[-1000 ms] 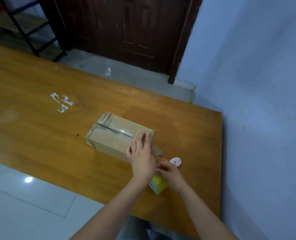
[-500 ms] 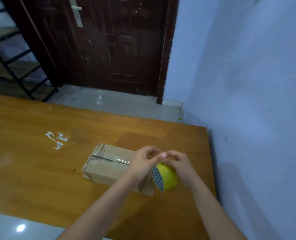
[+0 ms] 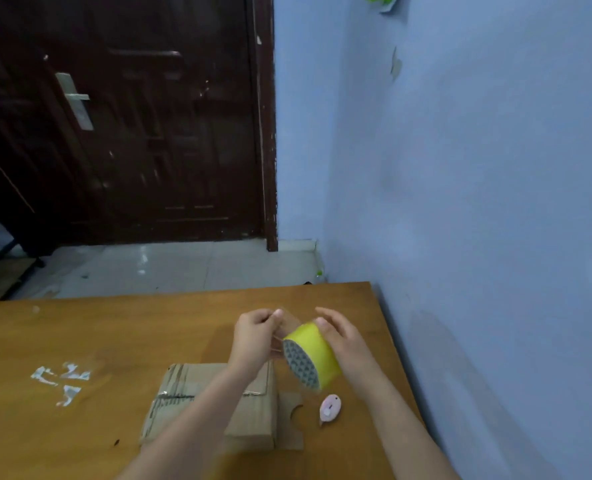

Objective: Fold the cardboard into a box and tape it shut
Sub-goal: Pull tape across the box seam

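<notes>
A: Head view. The right hand (image 3: 348,344) has its fingers and thumb curled round a yellow tape roll (image 3: 313,355), held up above the table (image 3: 114,327). The left hand (image 3: 254,336) is just beside the roll with its fingertips pinched together at the roll's upper edge. I take that to be the free end of the tape, though the strip itself is too thin and clear to make out.

B: And the cardboard box (image 3: 215,407)?

A: On the table, near the person and below the left forearm, already folded into a block. A shiny strip runs along its top seam. One loose flap (image 3: 291,420) lies flat at its right end, and a small pink object (image 3: 329,408), too small to identify, sits just right of that flap.

B: So the step is pulling off a fresh length?

A: That's my judgement. To do it well, keep the pinch firm on the end and let the right hand turn the roll out, drawing the strip straight, not at a slant, so it doesn't fold onto itself. Pull enough to run past the seam onto both sides, then lower it onto the box before pressing down.

B: What could go wrong?

A: The end slipping back onto the roll, or the strip twisting.
</notes>
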Motion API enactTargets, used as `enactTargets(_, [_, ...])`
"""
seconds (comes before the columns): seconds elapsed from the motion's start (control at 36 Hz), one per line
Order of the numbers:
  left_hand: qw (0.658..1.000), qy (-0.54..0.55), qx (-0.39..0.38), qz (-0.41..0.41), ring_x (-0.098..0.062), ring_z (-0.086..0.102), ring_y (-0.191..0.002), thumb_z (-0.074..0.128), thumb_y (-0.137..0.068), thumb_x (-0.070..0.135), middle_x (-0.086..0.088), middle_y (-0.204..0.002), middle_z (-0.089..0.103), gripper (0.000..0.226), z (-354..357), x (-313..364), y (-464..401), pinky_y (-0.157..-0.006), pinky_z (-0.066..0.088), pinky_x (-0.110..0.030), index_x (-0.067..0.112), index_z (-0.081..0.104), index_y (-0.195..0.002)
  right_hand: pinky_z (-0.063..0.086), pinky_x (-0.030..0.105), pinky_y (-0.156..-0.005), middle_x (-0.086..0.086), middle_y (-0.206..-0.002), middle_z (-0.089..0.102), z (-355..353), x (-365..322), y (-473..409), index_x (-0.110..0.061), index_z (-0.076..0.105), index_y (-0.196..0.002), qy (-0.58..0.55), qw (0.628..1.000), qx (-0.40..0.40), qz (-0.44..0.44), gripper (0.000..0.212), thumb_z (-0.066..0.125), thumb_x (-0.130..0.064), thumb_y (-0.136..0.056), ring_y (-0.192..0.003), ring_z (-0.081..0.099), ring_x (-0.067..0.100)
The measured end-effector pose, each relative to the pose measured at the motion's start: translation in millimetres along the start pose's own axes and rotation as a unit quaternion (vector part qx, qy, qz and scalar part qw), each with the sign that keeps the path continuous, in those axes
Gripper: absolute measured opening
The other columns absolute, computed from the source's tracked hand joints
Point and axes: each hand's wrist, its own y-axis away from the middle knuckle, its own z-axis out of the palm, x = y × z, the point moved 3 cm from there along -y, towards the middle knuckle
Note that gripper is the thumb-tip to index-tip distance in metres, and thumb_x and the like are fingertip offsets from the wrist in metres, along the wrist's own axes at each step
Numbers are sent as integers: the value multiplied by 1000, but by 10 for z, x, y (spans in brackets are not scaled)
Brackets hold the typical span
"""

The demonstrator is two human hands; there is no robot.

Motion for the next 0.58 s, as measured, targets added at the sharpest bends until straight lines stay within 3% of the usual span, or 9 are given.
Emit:
enactTargets(0.03, [999,22,-12,-26,-21,59,-41,54,-94,14,-11,-59,58,28,-21,38,-25,-42,51,-30,7,61,-68,42,5,-67,-6,-96,64,5,-55,27,-24,62,-102,-7,1000,4,-8,14,52,-30,-95,-85,56,6])
enactTargets(0.08, [996,43,-41,-68,-21,60,-41,54,-94,15,-10,-61,59,26,-64,111,-74,-42,51,-31,5,61,-72,41,9,-63,-10,-80,61,20,-121,83,-20,66,-86,-29,999,-2,-21,26,51,-41,-92,-77,53,6])
enactTargets(0.19, [982,70,-107,-141,-21,63,-44,52,-95,17,-5,-54,63,20,-121,243,-171,-41,52,-29,7,64,-82,50,23,-81,-4,-91,72,97,-232,177,-14,72,-98,-77,996,-16,-40,40,52,-47,-87,-88,65,9])
enactTargets(0.25, [968,76,-153,-182,-19,65,-46,49,-96,17,-4,-56,66,20,-117,295,-217,-42,53,-28,8,62,-84,54,22,-75,-2,-89,74,139,-306,223,-21,74,-96,-104,993,-5,-51,33,53,-45,-88,-85,68,9])
enactTargets(0.33, [954,76,-201,-208,-18,66,-47,45,-98,16,-5,-58,67,21,-98,360,-277,-41,53,-26,8,60,-87,53,20,-68,-2,-84,72,164,-452,278,-19,74,-92,-137,987,26,-75,29,61,-43,-84,-77,66,8])
enactTargets(0.47, [968,-2,-213,-135,-18,63,-42,48,-96,13,-8,-57,65,23,-45,552,-306,-39,52,-28,5,60,-78,44,37,-85,7,-94,68,231,-608,353,-12,71,-96,-98,987,92,-84,29,61,-36,-83,-89,59,20])
enactTargets(0.58, [974,-81,-207,-48,-22,63,-43,51,-94,12,-10,-55,64,22,-2,670,-349,-59,56,-39,2,61,-77,46,32,-79,5,-89,67,314,-638,420,-10,70,-94,-82,984,137,-73,22,60,-29,-88,-85,59,18])
